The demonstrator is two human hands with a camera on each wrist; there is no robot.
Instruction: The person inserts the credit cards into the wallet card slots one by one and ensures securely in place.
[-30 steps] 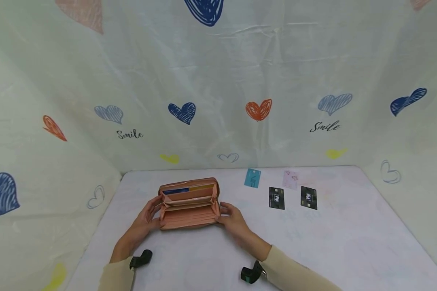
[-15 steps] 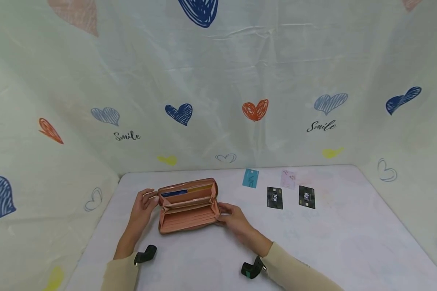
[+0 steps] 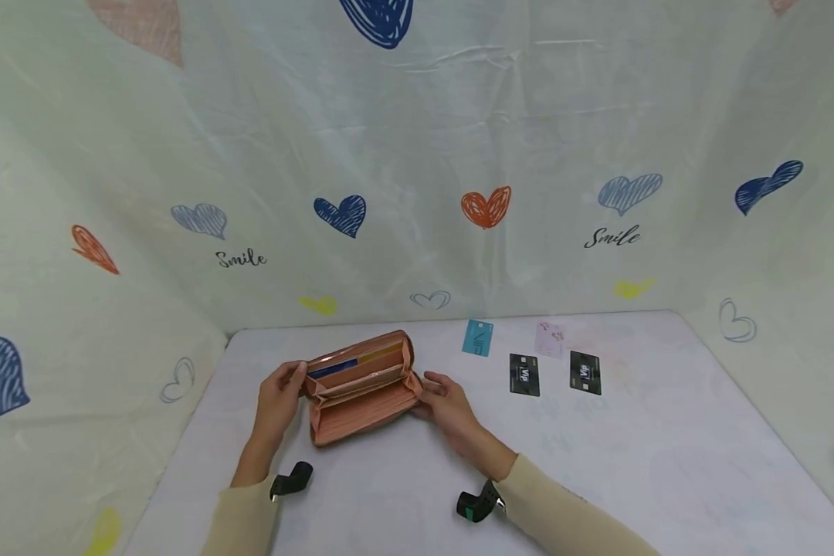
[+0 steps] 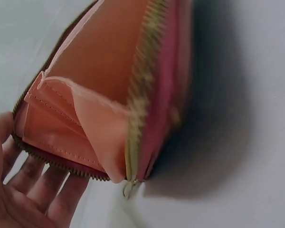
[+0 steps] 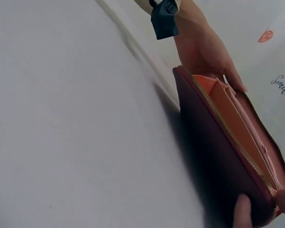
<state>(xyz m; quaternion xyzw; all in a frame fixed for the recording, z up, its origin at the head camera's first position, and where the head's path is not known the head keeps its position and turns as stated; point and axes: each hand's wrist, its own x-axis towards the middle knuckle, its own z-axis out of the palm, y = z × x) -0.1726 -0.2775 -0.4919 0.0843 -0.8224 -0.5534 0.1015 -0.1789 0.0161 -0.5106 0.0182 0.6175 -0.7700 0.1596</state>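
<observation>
An unzipped long wallet (image 3: 368, 413), salmon-pink inside with a zipper edge, is held tilted in the head view, its right end higher. A blue strip (image 3: 333, 368) and a yellow strip (image 3: 380, 354), seemingly card edges, show in its upper slots. My left hand (image 3: 276, 401) pinches the wallet's upper left edge; in the left wrist view its fingers (image 4: 50, 185) lie behind that flap. At the lower right corner, my right hand (image 3: 452, 413) grips the other end. The right wrist view shows one fingertip (image 5: 243, 209) against the dark outer cover (image 5: 209, 147).
On the white table (image 3: 632, 471), right of the wallet, lie a teal card (image 3: 477, 337), a pale pink card (image 3: 549, 339) and two black cards, one nearer (image 3: 524, 375) and one farther right (image 3: 585, 373). A heart-printed curtain (image 3: 417, 154) stands behind the table.
My left hand has shifted from the wallet's left side to its upper left edge. The wallet has turned, its right end going up, and its halves stand closer together.
</observation>
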